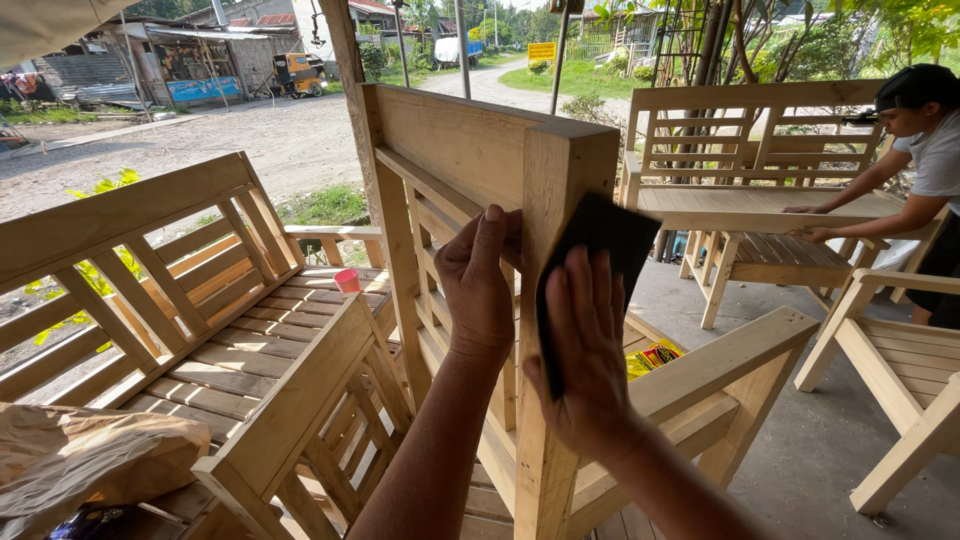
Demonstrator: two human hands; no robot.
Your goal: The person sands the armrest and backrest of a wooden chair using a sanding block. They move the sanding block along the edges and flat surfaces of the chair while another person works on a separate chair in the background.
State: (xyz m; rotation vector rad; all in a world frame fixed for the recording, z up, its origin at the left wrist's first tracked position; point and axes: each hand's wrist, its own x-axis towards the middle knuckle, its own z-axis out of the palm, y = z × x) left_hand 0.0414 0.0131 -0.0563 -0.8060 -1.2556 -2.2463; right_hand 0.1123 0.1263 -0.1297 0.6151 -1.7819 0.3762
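Note:
A bare wooden chair stands in front of me, its upright back post point(560, 170) in the middle of the view. My right hand point(585, 350) presses a dark sheet of sandpaper point(610, 235) flat against the side of that post. My left hand point(480, 280) grips the chair's back panel point(455, 150) just left of the post, fingers curled around its edge.
An unfinished slatted wooden bench point(200, 290) with a small pink cup point(347, 280) on its seat stands at left. A crumpled brown paper bag point(80, 455) lies at lower left. Another person point(925, 150) works on a bench at right. A yellow packet point(655, 356) lies behind the chair.

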